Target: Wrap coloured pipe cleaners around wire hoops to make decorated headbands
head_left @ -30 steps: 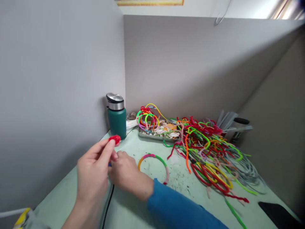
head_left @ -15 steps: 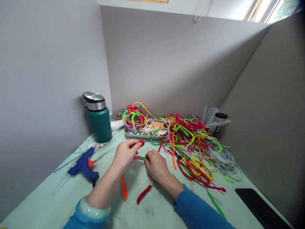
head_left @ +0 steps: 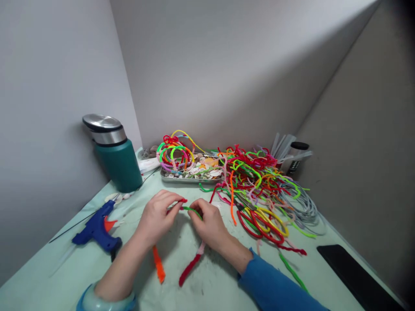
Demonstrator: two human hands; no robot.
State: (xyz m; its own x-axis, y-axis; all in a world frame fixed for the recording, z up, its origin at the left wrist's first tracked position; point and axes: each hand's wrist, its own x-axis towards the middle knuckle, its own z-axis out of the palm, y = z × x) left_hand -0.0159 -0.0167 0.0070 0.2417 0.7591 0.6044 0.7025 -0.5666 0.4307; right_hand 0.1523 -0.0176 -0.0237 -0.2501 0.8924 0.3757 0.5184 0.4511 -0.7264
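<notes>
My left hand (head_left: 158, 217) pinches a small red piece (head_left: 182, 201) against the top of a multicoloured pipe-cleaner ring (head_left: 193, 211). My right hand (head_left: 209, 223) is closed on the same ring at its green part. The ring's orange end (head_left: 158, 269) and red end (head_left: 188, 270) stick out below my hands on the pale green table (head_left: 223, 287). Both hands meet at the middle of the table, fingertips almost touching.
A blue glue gun (head_left: 96, 230) lies to the left. A green flask (head_left: 114, 154) stands at the back left. A metal tray (head_left: 189, 175) holds shells and finished rings. A heap of pipe cleaners (head_left: 263, 190) spreads to the right. A black phone (head_left: 350, 273) lies at front right.
The view has swung left and down, bringing the glue gun into sight. Both hands have moved from the left edge to the table's middle, and the left hand brought the red piece to the ring.
</notes>
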